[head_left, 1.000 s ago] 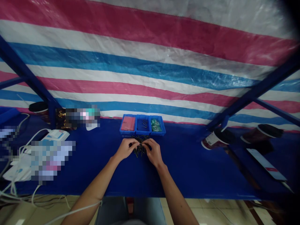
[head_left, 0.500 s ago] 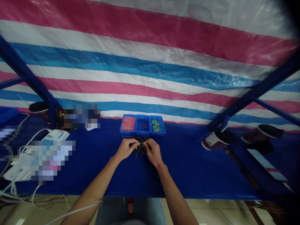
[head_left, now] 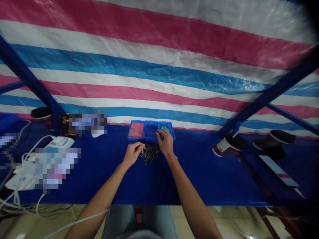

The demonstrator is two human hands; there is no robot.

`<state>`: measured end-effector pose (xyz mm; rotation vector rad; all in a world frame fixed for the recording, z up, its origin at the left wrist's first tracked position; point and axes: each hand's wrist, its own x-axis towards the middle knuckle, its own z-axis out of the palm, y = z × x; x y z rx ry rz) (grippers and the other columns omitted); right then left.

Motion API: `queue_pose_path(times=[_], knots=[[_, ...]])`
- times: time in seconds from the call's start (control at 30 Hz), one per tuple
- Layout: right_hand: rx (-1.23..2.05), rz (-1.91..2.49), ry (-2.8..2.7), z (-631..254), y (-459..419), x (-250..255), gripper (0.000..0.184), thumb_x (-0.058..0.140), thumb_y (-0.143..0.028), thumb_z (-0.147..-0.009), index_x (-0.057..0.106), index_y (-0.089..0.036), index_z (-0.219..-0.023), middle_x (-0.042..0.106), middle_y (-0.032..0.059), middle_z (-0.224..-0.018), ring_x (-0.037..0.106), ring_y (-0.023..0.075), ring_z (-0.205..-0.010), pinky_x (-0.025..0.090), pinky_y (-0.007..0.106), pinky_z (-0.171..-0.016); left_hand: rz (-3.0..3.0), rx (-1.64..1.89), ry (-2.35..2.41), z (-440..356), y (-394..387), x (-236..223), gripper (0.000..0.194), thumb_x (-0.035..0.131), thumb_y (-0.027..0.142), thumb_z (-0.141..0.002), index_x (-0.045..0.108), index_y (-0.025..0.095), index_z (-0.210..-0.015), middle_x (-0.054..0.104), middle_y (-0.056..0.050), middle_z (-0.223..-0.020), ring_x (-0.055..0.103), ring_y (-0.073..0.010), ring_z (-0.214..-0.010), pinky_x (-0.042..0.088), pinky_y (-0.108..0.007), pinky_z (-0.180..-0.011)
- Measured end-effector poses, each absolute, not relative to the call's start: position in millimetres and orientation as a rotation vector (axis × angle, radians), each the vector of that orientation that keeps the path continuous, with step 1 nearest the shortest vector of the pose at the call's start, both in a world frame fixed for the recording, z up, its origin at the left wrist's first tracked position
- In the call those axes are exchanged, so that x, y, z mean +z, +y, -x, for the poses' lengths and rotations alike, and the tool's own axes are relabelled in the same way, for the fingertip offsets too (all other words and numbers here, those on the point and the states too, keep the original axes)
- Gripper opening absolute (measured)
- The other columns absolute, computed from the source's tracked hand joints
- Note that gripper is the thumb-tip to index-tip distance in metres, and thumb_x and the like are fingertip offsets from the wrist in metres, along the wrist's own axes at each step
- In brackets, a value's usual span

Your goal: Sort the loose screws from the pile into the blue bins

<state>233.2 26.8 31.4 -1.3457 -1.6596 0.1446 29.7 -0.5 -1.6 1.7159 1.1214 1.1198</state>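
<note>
A loose heap of small dark screws (head_left: pixel 149 153) lies on the blue table cover (head_left: pixel 104 172), just in front of a row of small blue bins (head_left: pixel 151 131). My left hand (head_left: pixel 132 154) rests at the heap's left edge, fingers curled in a pinch on something too small to make out. My right hand (head_left: pixel 164 143) reaches forward over the front edge of the bins, between the middle bin (head_left: pixel 150 130) and the right bin (head_left: pixel 166 128), fingertips pinched together. The left bin (head_left: pixel 136 130) holds pink pieces, the middle one a few dark screws, the right one green pieces.
A white power strip (head_left: pixel 59 142) with white cables sits at the left. Dark-lidded paper cups (head_left: pixel 228 145) lie on their sides at the right, beside a phone (head_left: pixel 277 170). Blue frame posts (head_left: pixel 27 78) stand at both sides. A striped tarpaulin (head_left: pixel 159 59) hangs behind.
My right hand left the screw heap and moved forward up to the bins. My left hand stayed at the heap's left edge. The view shifted slightly.
</note>
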Motion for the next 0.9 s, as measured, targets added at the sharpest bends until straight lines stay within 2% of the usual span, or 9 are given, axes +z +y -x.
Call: queue_pose_path(times=[0.1,0.27,0.43,0.57,0.77,0.9], knots=[[0.171,1.33,-1.697,-238.6,19.2,30.3,0.024,0.051,-0.032,-0.098,0.072,-0.019,-0.103,0.067,0.0079,-0.088,0.06,0.0212,-0.079,0.047,0.032,-0.075,-1.681,1.139,1.126,-29.4,0.2,-1.9,0.037,0.052,0.044,-0.095,0.068,0.015,-0.081,0.063,-0.001,-0.061,0.056,-0.0131,-0.057,0.042,-0.021,-0.056],[0.366,1.292,-1.811,-256.3,-16.0,12.5,0.017,0.056,-0.026,-0.096,0.071,-0.021,-0.091,0.068,0.0043,-0.086,0.063,0.0193,-0.079,0.048,0.029,-0.073,-1.664,1.134,1.117,-29.2,-0.1,-0.6,0.037,0.053,0.046,-0.095,0.068,0.015,-0.081,0.061,0.0,-0.061,0.055,-0.0124,-0.057,0.041,-0.021,-0.055],[0.458,1.363,-1.886,-270.1,-24.4,-10.0,0.015,0.059,-0.021,-0.091,0.072,-0.023,-0.099,0.066,0.0037,-0.092,0.064,0.0187,-0.081,0.05,0.029,-0.072,-1.664,1.142,1.121,-29.6,-0.4,-0.3,0.037,0.052,0.045,-0.095,0.068,0.015,-0.082,0.061,0.0,-0.06,0.052,-0.012,-0.054,0.038,-0.02,-0.054],[0.461,1.407,-1.923,-271.6,-19.2,-19.2,0.016,0.059,-0.016,-0.089,0.072,-0.022,-0.097,0.064,0.0045,-0.094,0.063,0.0186,-0.083,0.05,0.029,-0.074,-1.673,1.148,1.112,-29.9,0.1,-0.6,0.037,0.052,0.044,-0.095,0.068,0.014,-0.081,0.061,0.0,-0.059,0.05,-0.0115,-0.053,0.036,-0.02,-0.054],[0.48,1.394,-1.896,-270.0,-20.7,-14.4,0.012,0.059,-0.015,-0.089,0.069,-0.021,-0.085,0.064,0.0035,-0.089,0.062,0.0183,-0.08,0.047,0.028,-0.073,-1.689,1.152,1.106,-29.5,0.8,-3.4,0.036,0.052,0.043,-0.095,0.068,0.014,-0.081,0.061,0.0,-0.059,0.05,-0.0117,-0.053,0.036,-0.021,-0.055],[0.493,1.31,-1.826,-265.2,-23.5,0.5,0.012,0.056,-0.017,-0.091,0.067,-0.02,-0.086,0.065,0.0036,-0.087,0.062,0.0182,-0.079,0.046,0.028,-0.072,-1.697,1.167,1.09,-29.9,-1.1,-0.8,0.031,0.055,0.042,-0.094,0.068,0.015,-0.088,0.059,0.001,-0.062,0.051,-0.0119,-0.055,0.036,-0.021,-0.056]])
